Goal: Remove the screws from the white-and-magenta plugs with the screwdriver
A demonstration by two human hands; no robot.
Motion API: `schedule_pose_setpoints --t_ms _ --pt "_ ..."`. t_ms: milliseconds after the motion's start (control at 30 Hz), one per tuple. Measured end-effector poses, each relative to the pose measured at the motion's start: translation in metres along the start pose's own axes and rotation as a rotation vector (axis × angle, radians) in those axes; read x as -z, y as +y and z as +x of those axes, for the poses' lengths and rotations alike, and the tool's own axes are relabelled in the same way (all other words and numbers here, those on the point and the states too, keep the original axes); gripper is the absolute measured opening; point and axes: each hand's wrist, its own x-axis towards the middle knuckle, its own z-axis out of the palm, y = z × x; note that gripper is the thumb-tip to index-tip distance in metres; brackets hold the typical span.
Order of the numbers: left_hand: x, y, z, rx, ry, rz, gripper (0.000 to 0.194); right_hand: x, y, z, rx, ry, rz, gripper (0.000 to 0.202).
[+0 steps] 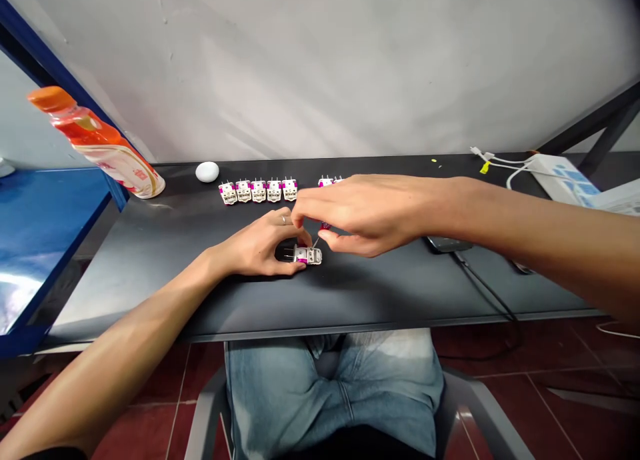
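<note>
On the dark desk, my left hand [267, 243] pinches a small white and purple electrical part [309, 255] between thumb and fingers. Its metal pins point left, into the palm. Over it, my right hand [360, 217] is closed on a small screwdriver [325, 226] with a dark red handle, mostly hidden by the fingers. The thin metal shaft slants down to the part's upper side; whether the tip sits in a screw is too small to tell. Behind the hands stands a row of several like parts [259, 191], pins up. More parts [326, 181] are partly covered by my right hand.
An orange bottle [113, 147] stands at the desk's left end, near a white egg-shaped object [207, 172]. To the right lie a dark phone-like device [447, 245] with a cable [485, 287], and a white box [563, 177] with white cords. A grey wall [320, 73] rises behind the desk.
</note>
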Motion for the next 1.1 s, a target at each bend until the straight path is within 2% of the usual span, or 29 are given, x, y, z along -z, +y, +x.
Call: schedule_pose_setpoints --t_ms 100,167,233,300,367,467,600,633,733,800,933,1000,1100 --pt "0.000 -0.001 0.000 -0.015 0.007 0.010 0.027 0.002 -0.001 0.000 -0.117 -0.035 -0.058 0.031" --pt "0.000 -0.001 -0.001 -0.022 0.014 0.012 0.028 0.004 -0.002 0.001 -0.173 -0.088 -0.091 0.030" --pt "0.000 -0.001 -0.001 -0.017 0.015 0.003 0.028 0.005 -0.004 0.001 -0.111 -0.093 -0.069 0.024" --pt "0.000 -0.001 -0.001 -0.011 0.008 -0.001 0.026 0.005 -0.004 0.000 -0.050 -0.040 -0.031 0.021" --pt "0.000 -0.001 -0.001 -0.016 0.006 0.001 0.026 0.005 -0.004 0.000 -0.089 -0.018 -0.028 0.024" --pt "0.000 -0.001 -0.001 -0.010 0.009 -0.004 0.028 0.004 -0.003 0.001 -0.161 -0.062 -0.032 0.021" --pt "-0.001 -0.001 0.000 0.008 -0.003 -0.023 0.027 0.003 -0.001 0.002 0.025 0.026 0.022 0.012" --pt "-0.001 -0.001 0.000 0.010 -0.004 -0.021 0.026 0.003 -0.001 0.002 0.028 0.037 0.025 0.011" --pt "0.000 0.000 0.000 0.011 -0.010 -0.011 0.026 0.004 -0.002 0.002 -0.113 -0.047 0.003 0.016" --pt "0.001 0.001 0.001 0.006 -0.013 -0.015 0.026 0.004 -0.002 0.003 -0.151 -0.085 -0.013 0.011" --pt "0.001 0.003 0.001 -0.022 0.008 -0.036 0.024 0.000 0.002 0.005 0.012 0.006 0.003 0.020" --pt "0.001 0.003 0.001 -0.029 0.012 -0.041 0.027 -0.004 0.005 0.004 0.086 0.011 0.047 0.022" --pt "0.001 0.003 0.001 -0.013 0.003 -0.032 0.028 -0.009 0.008 0.000 0.108 0.069 0.131 0.020"
